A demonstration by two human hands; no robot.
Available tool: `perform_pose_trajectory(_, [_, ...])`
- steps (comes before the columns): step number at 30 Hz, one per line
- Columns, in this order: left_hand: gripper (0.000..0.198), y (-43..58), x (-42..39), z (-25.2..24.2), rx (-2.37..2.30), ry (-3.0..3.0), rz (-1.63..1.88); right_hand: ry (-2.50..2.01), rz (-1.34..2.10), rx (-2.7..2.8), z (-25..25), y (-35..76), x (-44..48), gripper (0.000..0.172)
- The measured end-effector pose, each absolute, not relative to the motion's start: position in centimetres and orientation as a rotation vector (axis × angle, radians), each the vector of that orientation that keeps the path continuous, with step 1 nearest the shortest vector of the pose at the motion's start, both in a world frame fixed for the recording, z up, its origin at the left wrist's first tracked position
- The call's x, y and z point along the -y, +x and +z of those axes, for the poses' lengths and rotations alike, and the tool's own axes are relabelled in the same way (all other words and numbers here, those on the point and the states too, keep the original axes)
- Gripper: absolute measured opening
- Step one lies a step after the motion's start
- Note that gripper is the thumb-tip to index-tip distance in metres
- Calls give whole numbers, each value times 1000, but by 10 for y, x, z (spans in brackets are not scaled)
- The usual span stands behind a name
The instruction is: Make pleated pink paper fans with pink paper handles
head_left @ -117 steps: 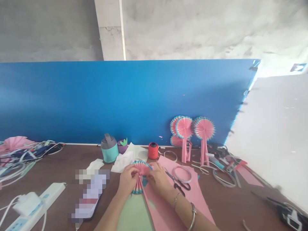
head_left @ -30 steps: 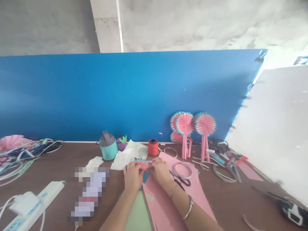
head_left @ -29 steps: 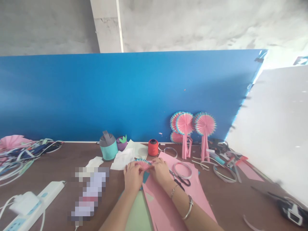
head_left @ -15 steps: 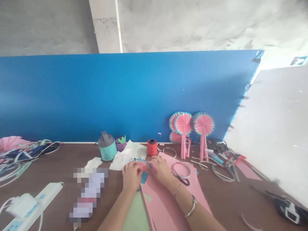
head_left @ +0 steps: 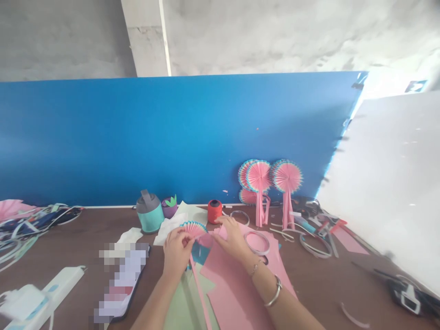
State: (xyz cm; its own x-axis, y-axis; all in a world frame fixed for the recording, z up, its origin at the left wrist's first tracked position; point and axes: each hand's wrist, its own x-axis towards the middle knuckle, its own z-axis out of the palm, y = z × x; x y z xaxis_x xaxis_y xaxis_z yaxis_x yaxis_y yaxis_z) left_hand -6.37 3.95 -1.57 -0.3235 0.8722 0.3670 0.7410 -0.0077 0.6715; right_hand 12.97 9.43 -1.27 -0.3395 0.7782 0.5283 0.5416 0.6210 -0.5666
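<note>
A pleated pink paper fan (head_left: 194, 229) with a blue zigzag edge is spread above the papers. My left hand (head_left: 178, 250) pinches its lower left part, and a narrow pink strip (head_left: 199, 293) runs down from there toward me. My right hand (head_left: 231, 238) is at the fan's right end, fingers bent over the pink sheets (head_left: 237, 293); its fingertips seem to touch pink paper, but the grip is unclear. A blue piece (head_left: 200, 253) and a pale green sheet (head_left: 182, 307) lie beneath.
Finished pink fans (head_left: 288, 178) lean on the blue partition (head_left: 172, 137). A red thread spool (head_left: 214, 211), teal cup (head_left: 150, 215), tape roll (head_left: 257, 243), phone (head_left: 123, 284) and power strip (head_left: 51, 293) stand or lie around. Cords and scraps are at both sides.
The fan has opened wider and sits slightly left. My left hand has shifted left, and the pink strip now shows below it. The view has turned slightly right.
</note>
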Motion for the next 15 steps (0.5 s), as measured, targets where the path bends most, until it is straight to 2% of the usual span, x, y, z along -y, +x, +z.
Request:
perform_pose_trajectory(2, [10, -61, -39, -13, -1939, 1569, 1396, -1117, 551, 1915, -8, 122, -88, 37])
perform_pose_trajectory(5, [22, -50, -34, -9, -1648, 1291, 1487, -1193, 813, 1801, 3, 109, -76, 42])
perform_pose_trajectory(7, [25, -41, -27, -5, -1572, 1212, 1481, -1213, 861, 1765, 13, 103, -68, 40])
perform_pose_trajectory(11, [23, -29, -17, 3, -1511, 1211, 1460, -1223, 891, 1698, 28, 101, -59, 25])
perform_pose_trajectory(15, [23, -27, -15, 7, -1496, 1294, 1445, -1118, 977, 1701, 34, 106, -60, 24])
